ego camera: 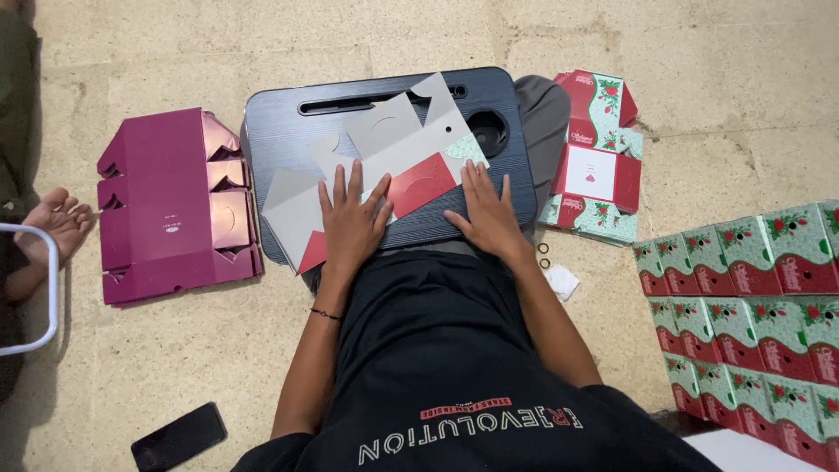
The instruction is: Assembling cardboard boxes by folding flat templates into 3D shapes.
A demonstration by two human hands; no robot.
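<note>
Flat grey cardboard box blank (384, 153), red on its folded-over flaps, lies unfolded across a dark wood-grain plastic lap tray (288, 118) on the stone floor. The left hand (350, 218) and right hand (485, 210) both press on it with fingers spread flat, gripping nothing. Glossy magenta card blanks (166, 201) lie stacked left of the tray.

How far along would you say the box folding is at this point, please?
Done: folded red-and-green boxes stacked at the right. In hand: the left hand and right hand press a flat grey-backed carton blank on the dark lap tray. Left: flat printed blanks and maroon blanks unfolded on the floor.
</note>
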